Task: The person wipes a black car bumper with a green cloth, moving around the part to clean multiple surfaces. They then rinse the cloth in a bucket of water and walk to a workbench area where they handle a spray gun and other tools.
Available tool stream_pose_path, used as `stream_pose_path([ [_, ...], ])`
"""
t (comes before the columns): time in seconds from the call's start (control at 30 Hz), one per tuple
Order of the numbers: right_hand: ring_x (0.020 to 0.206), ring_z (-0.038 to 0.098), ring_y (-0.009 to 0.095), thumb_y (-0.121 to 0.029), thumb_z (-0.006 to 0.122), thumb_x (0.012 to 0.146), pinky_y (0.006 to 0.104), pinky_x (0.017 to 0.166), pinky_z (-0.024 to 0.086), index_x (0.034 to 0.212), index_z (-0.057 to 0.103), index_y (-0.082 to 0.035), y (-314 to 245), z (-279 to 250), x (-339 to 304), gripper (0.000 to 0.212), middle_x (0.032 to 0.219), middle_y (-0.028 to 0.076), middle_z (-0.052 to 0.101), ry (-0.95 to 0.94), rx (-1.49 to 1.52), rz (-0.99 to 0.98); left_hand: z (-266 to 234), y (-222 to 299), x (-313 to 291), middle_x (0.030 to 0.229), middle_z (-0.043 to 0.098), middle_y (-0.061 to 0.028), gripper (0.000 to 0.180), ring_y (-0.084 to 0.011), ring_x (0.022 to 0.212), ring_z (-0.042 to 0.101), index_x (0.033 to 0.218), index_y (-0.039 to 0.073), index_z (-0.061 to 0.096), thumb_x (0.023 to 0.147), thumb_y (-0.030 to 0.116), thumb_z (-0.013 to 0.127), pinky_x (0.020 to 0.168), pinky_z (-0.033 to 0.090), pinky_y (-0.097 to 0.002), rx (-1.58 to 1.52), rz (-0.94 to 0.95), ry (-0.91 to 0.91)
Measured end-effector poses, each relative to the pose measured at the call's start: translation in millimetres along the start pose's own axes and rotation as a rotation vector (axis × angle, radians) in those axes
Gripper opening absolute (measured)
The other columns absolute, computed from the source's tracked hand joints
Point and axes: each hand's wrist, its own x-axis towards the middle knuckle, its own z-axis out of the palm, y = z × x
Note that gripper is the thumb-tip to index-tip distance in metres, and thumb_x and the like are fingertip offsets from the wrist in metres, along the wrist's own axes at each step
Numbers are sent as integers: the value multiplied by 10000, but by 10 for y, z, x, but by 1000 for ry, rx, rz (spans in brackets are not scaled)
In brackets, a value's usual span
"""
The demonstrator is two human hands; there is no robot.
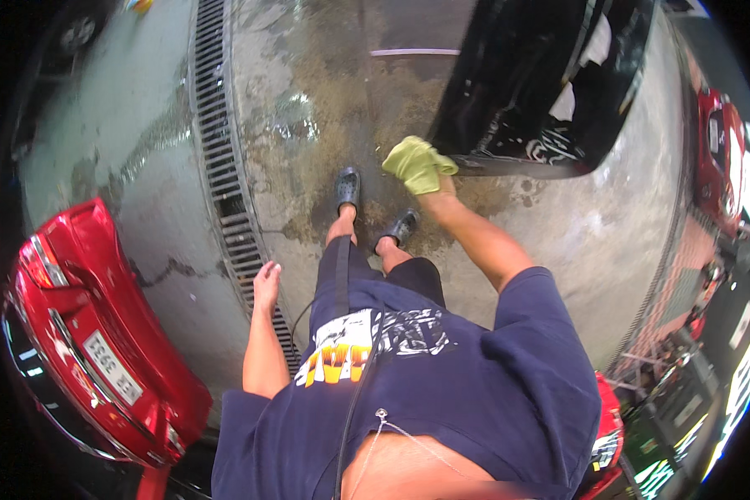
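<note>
My right hand [438, 192] is closed on a yellow-green cloth [417, 165], stretched out ahead of me. The bunched cloth is at the near left corner of a glossy black car [517, 92], touching or very close to its edge; the exact contact cannot be told. It covers most of the fingers. At my left side, my left hand [267, 285] hangs low over the floor with loosely bent fingers, and nothing shows in it.
A wet concrete floor [300, 75] lies around my feet, crossed on the left by a metal drain grate [217, 142]. Behind on the left stands a red car [142, 333]. Another red car [719, 158] is at the far right, past a second grate [654, 304].
</note>
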Motion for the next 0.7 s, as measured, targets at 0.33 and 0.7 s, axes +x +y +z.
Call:
stream_pose_path([
  [0.33, 1146, 663, 258, -315, 653, 874, 486, 939, 518, 1233, 719, -177, 494, 438, -847, 391, 1251, 25, 716, -74, 2051, 939, 1707, 2594, -328, 1549, 514, -177, 809, -293, 1396, 511, 1620, 49, 380, 1053, 603, 540, 1180, 358, -446, 184, 431, -279],
  [0.7, 1316, 549, 365, -308, 587, 990, 535, 1154, 384, 1386, 600, -90, -212, -790, 1078, 453, 1375, 138, 635, -654, 2012, 2706, 3023, 3703, 122, 1355, 584, -39, 976, -218, 1245, 483, 1403, 92, 564, 929, 910, 324, 1129, 287, -497, 9, 463, -564],
])
